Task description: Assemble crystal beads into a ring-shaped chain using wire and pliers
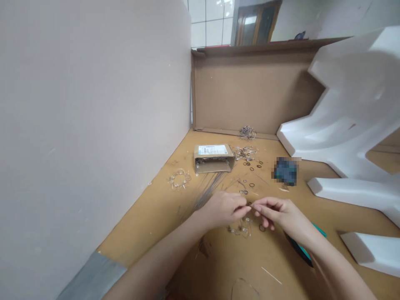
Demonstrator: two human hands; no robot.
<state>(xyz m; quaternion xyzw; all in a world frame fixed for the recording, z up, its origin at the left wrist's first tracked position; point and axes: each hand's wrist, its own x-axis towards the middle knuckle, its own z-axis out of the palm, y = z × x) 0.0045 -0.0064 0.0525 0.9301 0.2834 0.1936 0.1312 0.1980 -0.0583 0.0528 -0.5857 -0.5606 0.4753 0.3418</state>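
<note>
My left hand [226,208] reaches in from the lower left, its fingers pinched. Facing it, my right hand [275,211] has thumb and forefinger pressed together, the other fingers curled. Their fingertips meet at what looks like a thin wire, mostly hidden by the fingers. Just below is a curved wire piece with clear beads [244,229]; whether it joins the held wire I cannot tell. A dark ring [262,228] lies under my right hand. Many straight thin wires [208,189] lie behind my left hand. Green-and-black handles [301,250] show partly under my right forearm.
A small open cardboard box [214,166] stands behind, beside a heap of beaded wire pieces [246,153] and several dark rings [251,185]. A beaded wire circle [180,178] lies left. White foam [346,200] bounds the right, a pale wall [93,125] the left, a cardboard panel [250,91] the back.
</note>
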